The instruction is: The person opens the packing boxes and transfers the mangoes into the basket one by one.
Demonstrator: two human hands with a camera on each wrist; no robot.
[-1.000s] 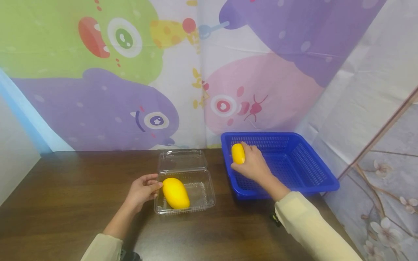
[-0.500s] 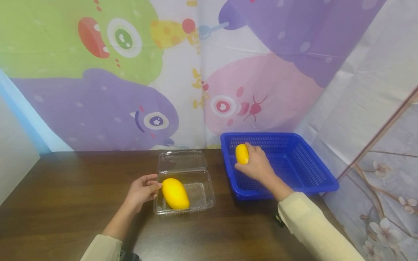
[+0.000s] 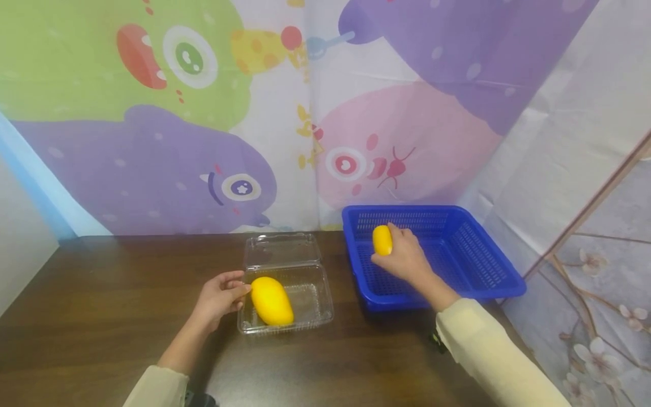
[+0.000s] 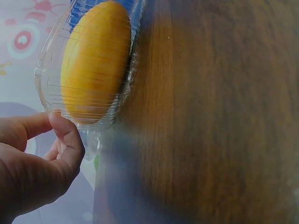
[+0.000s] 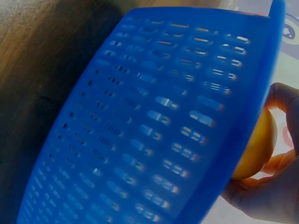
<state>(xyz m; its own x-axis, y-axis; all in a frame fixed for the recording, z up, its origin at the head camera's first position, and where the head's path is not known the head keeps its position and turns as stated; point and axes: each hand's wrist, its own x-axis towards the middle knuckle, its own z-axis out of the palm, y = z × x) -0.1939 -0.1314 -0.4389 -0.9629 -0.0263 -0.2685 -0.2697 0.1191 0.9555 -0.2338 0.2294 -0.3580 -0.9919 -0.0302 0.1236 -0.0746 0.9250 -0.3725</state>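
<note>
In the head view a yellow mango (image 3: pixel 272 301) lies in the left part of a clear plastic clamshell box (image 3: pixel 312 302), whose lid (image 3: pixel 282 249) is folded back toward the wall. My left hand (image 3: pixel 218 298) pinches the box's left rim between thumb and forefinger; the left wrist view shows this pinch at the box's edge (image 4: pixel 48 88). Over the left part of a blue plastic basket (image 3: pixel 439 294), my right hand (image 3: pixel 402 254) grips a second mango (image 3: pixel 382 241). From the right wrist, the basket's slotted side hides part of that mango (image 5: pixel 258 149).
Both containers stand on a dark wood table (image 3: pixel 117 294), the basket to the right of the box. A cartoon-printed cloth (image 3: pixel 300 209) hangs right behind them. On the right, a flower-patterned wall panel (image 3: pixel 600 294) rises close to the basket.
My right hand has shifted a little to the right over the basket, still gripping its mango. The left hand, the box and the mango in it have stayed put.
</note>
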